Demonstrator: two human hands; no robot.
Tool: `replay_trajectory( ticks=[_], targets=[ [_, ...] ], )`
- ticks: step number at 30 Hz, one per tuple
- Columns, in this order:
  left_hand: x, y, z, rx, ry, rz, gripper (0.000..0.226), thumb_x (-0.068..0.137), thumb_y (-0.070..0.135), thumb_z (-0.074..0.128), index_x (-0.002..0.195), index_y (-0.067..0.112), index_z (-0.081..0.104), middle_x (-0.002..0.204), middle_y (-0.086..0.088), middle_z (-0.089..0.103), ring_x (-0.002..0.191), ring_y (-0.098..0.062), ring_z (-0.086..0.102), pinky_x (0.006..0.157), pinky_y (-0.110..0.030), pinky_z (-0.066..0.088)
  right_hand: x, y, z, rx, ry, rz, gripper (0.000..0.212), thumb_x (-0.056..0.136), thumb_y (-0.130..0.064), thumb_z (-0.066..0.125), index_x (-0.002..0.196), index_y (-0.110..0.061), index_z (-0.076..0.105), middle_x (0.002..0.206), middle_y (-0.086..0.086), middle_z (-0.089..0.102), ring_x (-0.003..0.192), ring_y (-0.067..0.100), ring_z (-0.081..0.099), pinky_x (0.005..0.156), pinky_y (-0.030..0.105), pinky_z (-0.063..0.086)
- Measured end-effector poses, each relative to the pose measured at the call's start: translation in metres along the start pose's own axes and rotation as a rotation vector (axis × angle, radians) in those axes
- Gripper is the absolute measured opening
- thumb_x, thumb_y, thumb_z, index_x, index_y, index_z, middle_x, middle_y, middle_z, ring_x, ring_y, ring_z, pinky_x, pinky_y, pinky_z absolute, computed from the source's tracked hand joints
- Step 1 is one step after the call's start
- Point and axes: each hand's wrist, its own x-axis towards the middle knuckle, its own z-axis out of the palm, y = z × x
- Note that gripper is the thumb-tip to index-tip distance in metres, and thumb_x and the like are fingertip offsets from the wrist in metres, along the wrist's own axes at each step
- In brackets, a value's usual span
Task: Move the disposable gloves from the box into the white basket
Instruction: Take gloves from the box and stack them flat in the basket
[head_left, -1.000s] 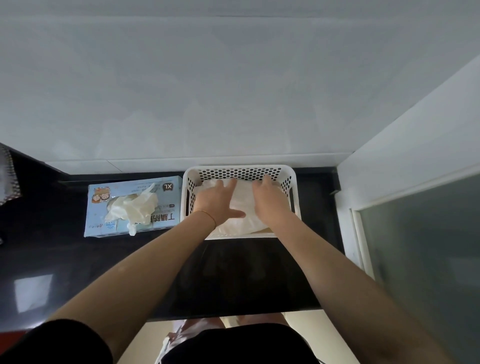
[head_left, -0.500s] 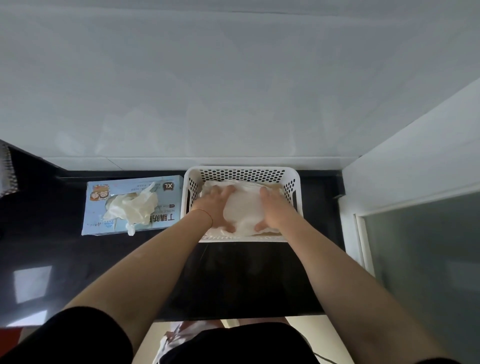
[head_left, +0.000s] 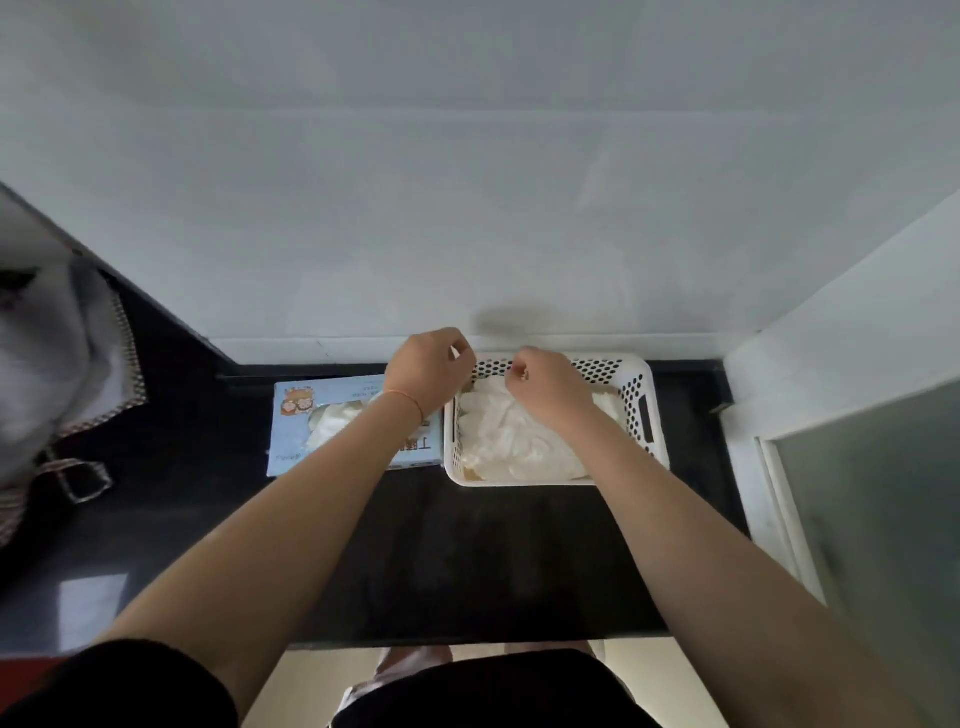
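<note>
Both hands lifted off gloves | gloves below curled fingers in basket | holding nothing

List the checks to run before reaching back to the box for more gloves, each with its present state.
1. Gloves left in the glove box: ok, white gloves bulge from its opening.
2. Left hand free: cannot tell, its fingers are curled and hidden.
3. Right hand free: cannot tell, fingers curled above the glove pile.
4. Room in the white basket: ok, the pile lies below the rim.
5. Basket beside the box on the counter: ok.
</note>
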Motion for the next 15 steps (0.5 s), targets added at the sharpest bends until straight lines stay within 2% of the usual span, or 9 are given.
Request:
replay_trajectory(
  ticks=[4, 7, 9, 11, 13, 15],
  targets=[
    [-0.014, -0.041, -0.037, 0.035, -0.006, -0.042, 0.014, 0.091, 0.027, 0.051, 0.084, 0.023, 0.063, 0.071, 0.007, 0.062, 0.072, -0.019, 0.059, 0.063, -0.028, 0.049, -0.007, -0.06, 0.018, 0.115, -0.06, -0.08, 0.016, 0.096, -0.024, 0.052, 0.089, -0.015, 0.064, 0.079, -0.001, 0.063, 0.069, 0.018, 0.058, 0.06, 0.028, 0.042],
    [-0.022, -0.074, -0.059, 0.064, -0.067, -0.088, 0.019, 0.091, 0.025, 0.048, 0.083, 0.016, 0.064, 0.08, -0.001, 0.065, 0.074, -0.021, 0.058, 0.063, -0.029, 0.046, -0.012, -0.099, 0.036, 0.148, -0.121, -0.106, 0.022, 0.096, -0.035, 0.056, 0.09, -0.015, 0.065, 0.081, -0.001, 0.063, 0.074, 0.018, 0.059, 0.06, 0.028, 0.04],
    [-0.025, -0.092, -0.066, 0.065, -0.119, -0.095, 0.022, 0.09, 0.024, 0.046, 0.084, 0.013, 0.063, 0.085, -0.003, 0.066, 0.076, -0.021, 0.056, 0.063, -0.03, 0.043, -0.015, -0.116, 0.049, 0.155, -0.178, -0.098, 0.031, 0.088, -0.047, 0.064, 0.094, -0.016, 0.062, 0.084, -0.004, 0.061, 0.076, 0.016, 0.057, 0.062, 0.029, 0.04],
    [-0.028, -0.106, -0.073, 0.057, -0.162, -0.092, 0.025, 0.092, 0.024, 0.045, 0.091, 0.011, 0.066, 0.093, -0.004, 0.067, 0.082, -0.021, 0.058, 0.066, -0.028, 0.043, -0.018, -0.129, 0.062, 0.13, -0.228, -0.086, 0.041, 0.079, -0.05, 0.073, 0.097, -0.018, 0.055, 0.086, -0.006, 0.057, 0.079, 0.016, 0.056, 0.064, 0.032, 0.041],
    [-0.031, -0.114, -0.079, 0.06, -0.2, -0.074, 0.024, 0.093, 0.024, 0.047, 0.1, 0.015, 0.068, 0.098, 0.002, 0.065, 0.085, -0.019, 0.059, 0.07, -0.026, 0.043, -0.02, -0.137, 0.073, 0.085, -0.234, -0.076, 0.036, 0.078, -0.043, 0.073, 0.095, -0.019, 0.052, 0.083, -0.008, 0.052, 0.079, 0.018, 0.055, 0.064, 0.033, 0.04],
    [-0.032, -0.118, -0.083, 0.055, -0.222, -0.05, 0.022, 0.092, 0.027, 0.05, 0.103, 0.02, 0.068, 0.097, 0.007, 0.059, 0.083, -0.014, 0.056, 0.073, -0.024, 0.042, -0.019, -0.142, 0.078, 0.054, -0.193, -0.066, 0.02, 0.085, -0.034, 0.066, 0.092, -0.02, 0.053, 0.085, -0.008, 0.054, 0.081, 0.018, 0.056, 0.065, 0.031, 0.041]
  ],
)
